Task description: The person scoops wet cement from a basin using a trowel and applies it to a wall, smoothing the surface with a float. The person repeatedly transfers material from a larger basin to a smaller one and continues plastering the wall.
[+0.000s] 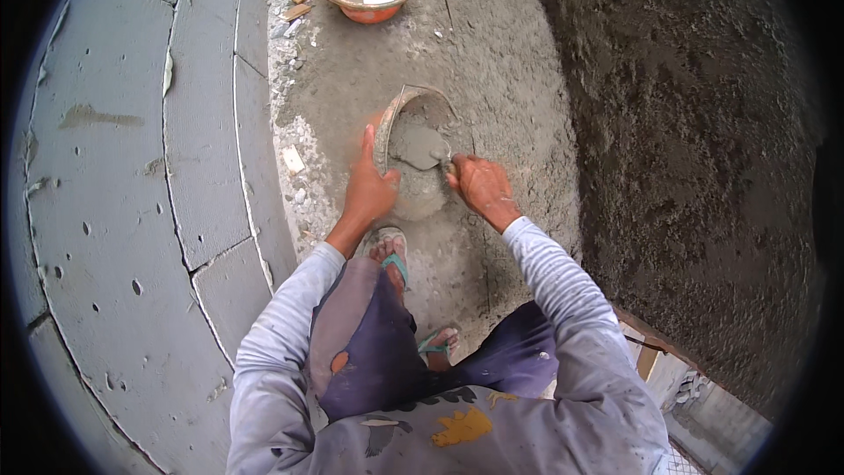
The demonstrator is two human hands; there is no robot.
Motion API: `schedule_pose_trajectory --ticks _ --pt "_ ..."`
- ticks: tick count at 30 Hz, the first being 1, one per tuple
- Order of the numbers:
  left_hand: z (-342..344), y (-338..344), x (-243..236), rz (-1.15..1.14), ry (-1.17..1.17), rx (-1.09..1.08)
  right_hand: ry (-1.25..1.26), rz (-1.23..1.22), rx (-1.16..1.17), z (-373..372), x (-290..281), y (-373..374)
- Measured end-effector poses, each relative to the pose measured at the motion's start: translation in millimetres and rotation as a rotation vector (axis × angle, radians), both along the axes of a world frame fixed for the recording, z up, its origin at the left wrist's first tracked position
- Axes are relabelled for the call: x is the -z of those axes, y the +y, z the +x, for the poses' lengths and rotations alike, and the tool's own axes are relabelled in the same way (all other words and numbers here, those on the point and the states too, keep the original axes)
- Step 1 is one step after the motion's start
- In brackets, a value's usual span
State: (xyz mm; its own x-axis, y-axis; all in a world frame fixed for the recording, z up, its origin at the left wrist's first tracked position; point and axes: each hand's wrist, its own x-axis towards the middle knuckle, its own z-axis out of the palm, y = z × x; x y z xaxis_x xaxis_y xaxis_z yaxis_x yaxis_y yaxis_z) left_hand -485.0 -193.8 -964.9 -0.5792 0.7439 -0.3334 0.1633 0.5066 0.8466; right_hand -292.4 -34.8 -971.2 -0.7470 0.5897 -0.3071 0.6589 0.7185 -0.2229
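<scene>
A tipped orange bucket [381, 123], crusted with grey mortar and fitted with a wire handle, is at the centre. My left hand [371, 183] grips its left side, thumb and fingers at the rim. My right hand [480, 185] is closed on the handle of a trowel [420, 148], whose blade is inside the bucket and coated in wet grey mortar. The trowel's handle is mostly hidden by my fingers.
An orange basin [345, 2] of cloudy water sits at the top. A grey block wall [114, 185] runs along the left, a dark rough mortar surface [686, 123] along the right. Rubble and wood scraps [299, 10] lie by the left wall. My sandalled feet stand below the bucket.
</scene>
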Motion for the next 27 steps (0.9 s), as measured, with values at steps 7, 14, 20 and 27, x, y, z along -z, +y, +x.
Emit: schedule_pose_trajectory --ticks 7,14,20,27 --pt "-27.4 -7.1 11.9 0.053 -0.122 -0.03 0.164 -0.4 0.217 40.1 14.0 -27.3" --pt "-37.9 -11.5 11.9 0.035 -0.264 -0.129 0.145 -0.259 0.267 34.9 -22.1 9.6" --pt "-49.8 -17.1 12.9 0.003 -0.403 -0.164 0.293 -0.27 0.268 -13.7 -87.8 87.4" --pt "-61.7 -13.8 0.3 -0.061 -0.438 -0.183 0.345 -0.762 0.683 -6.9 -111.4 243.4"
